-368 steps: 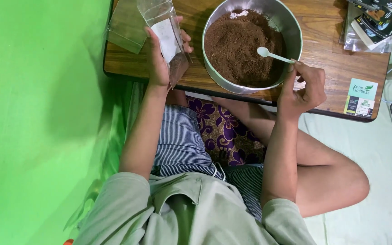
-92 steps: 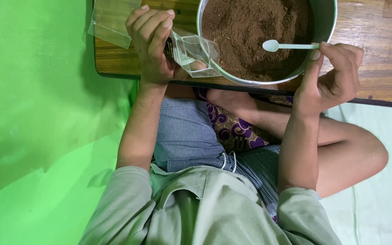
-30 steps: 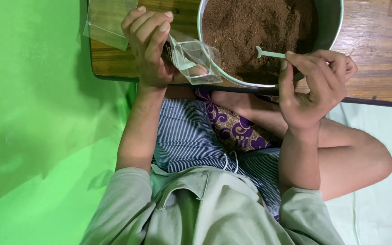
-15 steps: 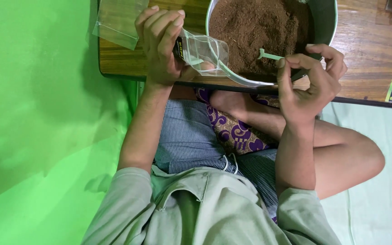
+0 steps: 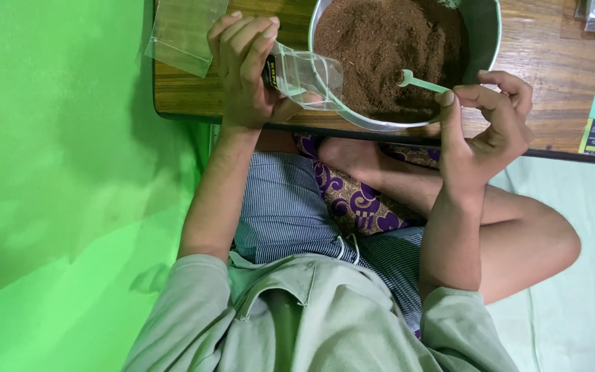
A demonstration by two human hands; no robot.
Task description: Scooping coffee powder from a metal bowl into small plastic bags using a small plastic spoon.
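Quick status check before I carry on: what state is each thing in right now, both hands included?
Left hand: closed around the clear pouch.
Clear pouch: mouth open, tilted toward the bowl rim, looks nearly empty.
Right hand: pinching the spoon handle.
Spoon: scoop end down in the powder.
Metal bowl: upright, holding brown powder.
Spare flat bags: lying on the table.

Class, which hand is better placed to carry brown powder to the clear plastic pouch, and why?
Right. The right hand already pinches the small white plastic spoon in the brown powder; the left hand is busy gripping the clear plastic pouch at the round metal bowl.
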